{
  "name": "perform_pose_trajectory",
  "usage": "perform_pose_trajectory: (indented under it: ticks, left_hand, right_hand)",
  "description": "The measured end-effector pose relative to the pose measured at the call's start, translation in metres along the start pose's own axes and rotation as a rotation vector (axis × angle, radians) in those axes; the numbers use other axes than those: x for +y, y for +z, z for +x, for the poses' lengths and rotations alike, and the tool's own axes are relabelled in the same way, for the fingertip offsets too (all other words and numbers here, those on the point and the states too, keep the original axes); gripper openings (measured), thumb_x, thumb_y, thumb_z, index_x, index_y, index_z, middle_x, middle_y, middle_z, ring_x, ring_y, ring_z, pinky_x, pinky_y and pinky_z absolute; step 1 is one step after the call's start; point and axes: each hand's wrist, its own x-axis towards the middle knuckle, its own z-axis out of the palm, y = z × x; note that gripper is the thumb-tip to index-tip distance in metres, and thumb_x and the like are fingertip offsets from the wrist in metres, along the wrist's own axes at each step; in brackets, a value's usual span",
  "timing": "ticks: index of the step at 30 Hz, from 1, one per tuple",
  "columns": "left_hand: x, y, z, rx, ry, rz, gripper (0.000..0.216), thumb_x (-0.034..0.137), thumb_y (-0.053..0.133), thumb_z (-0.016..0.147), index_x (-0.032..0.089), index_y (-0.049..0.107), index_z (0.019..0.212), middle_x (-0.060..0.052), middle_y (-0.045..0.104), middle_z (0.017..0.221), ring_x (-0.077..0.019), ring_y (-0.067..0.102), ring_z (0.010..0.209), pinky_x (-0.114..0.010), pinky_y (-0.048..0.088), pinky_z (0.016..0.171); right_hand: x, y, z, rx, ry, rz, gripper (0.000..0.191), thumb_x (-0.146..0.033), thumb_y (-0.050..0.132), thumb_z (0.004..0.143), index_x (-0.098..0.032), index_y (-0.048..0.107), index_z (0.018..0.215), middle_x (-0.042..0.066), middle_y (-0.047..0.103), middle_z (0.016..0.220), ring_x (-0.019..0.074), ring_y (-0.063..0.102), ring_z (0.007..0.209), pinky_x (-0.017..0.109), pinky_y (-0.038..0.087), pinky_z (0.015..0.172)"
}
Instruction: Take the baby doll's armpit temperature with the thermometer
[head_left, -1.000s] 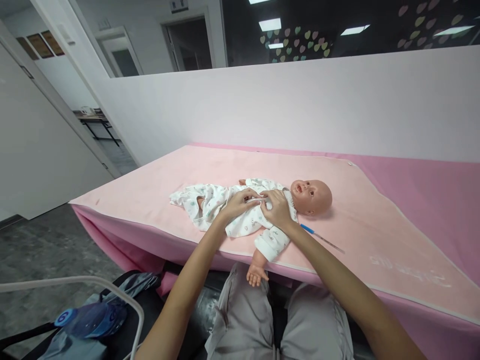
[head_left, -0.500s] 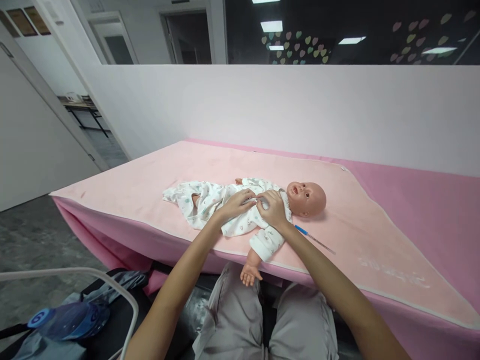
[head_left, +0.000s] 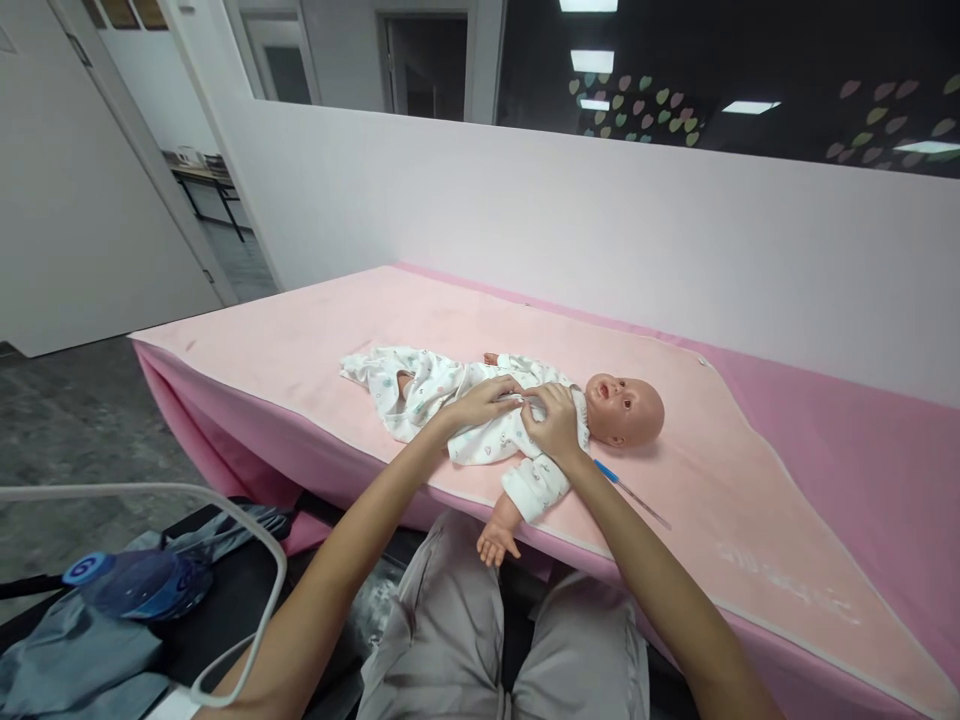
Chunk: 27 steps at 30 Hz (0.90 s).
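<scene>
A baby doll (head_left: pixel 626 410) lies on its back across the pink table, its head to the right. It wears a white patterned baby outfit (head_left: pixel 480 446). Over the doll's chest, my left hand (head_left: pixel 487 402) and my right hand (head_left: pixel 553 418) meet with fingertips close together, pinching the front of the outfit. The exact bit of cloth or fastening between the fingers is too small to make out. One doll arm (head_left: pixel 498 538) hangs over the table's near edge. Beside my right forearm lies a thin blue-handled tool (head_left: pixel 619 482) with a slim metal shaft.
A peach mat (head_left: pixel 300 320) covers the table over a pink cloth (head_left: pixel 840 420). A white wall (head_left: pixel 600 220) stands behind. To the lower left are a blue-capped plastic bottle (head_left: pixel 142 585), grey cloth (head_left: pixel 82 640) and a white curved tube (head_left: pixel 255 535).
The camera view has tilted and shifted slightly, so the scene sits a little differently. Both hands stay at the doll's chest with almost the same hold.
</scene>
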Motion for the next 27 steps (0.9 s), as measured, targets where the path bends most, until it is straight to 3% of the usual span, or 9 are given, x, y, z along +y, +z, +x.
perform_pose_trajectory:
  ticks: [27]
  left_hand:
    - [0.003,-0.005,0.000,0.011,-0.074,-0.218,0.020,0.030,0.054,0.080,0.015,0.058,0.092,-0.005,0.056,0.092,-0.0158,0.051,0.090,-0.029,0.039,0.084]
  right_hand:
    - [-0.003,-0.004,-0.001,0.027,-0.008,0.012,0.015,-0.012,0.049,0.073,-0.020,0.058,0.082,0.002,0.061,0.078,0.0184,0.053,0.080,0.033,0.038,0.077]
